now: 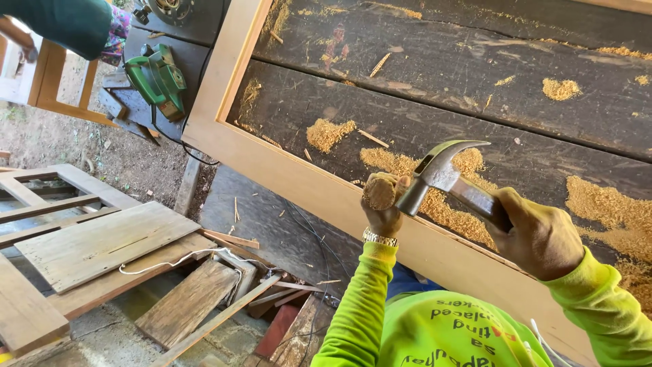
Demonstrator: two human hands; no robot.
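Note:
My left hand (386,214) grips a short round wooden peg (379,193), its sawdust-coated end facing up, held against the near rail of a light wooden frame (285,173). My right hand (540,238) holds a steel claw hammer (438,173) by the handle. The hammer's face sits right beside the peg, touching or nearly touching it. Both sleeves are bright yellow-green, and a gold watch band circles my left wrist.
The frame lies on dark planks (441,75) strewn with sawdust piles and splinters. A green circular saw (159,80) rests at upper left, near another person's dark sleeve (68,24). Loose boards and offcuts (102,241) and a white cord lie on the ground at left.

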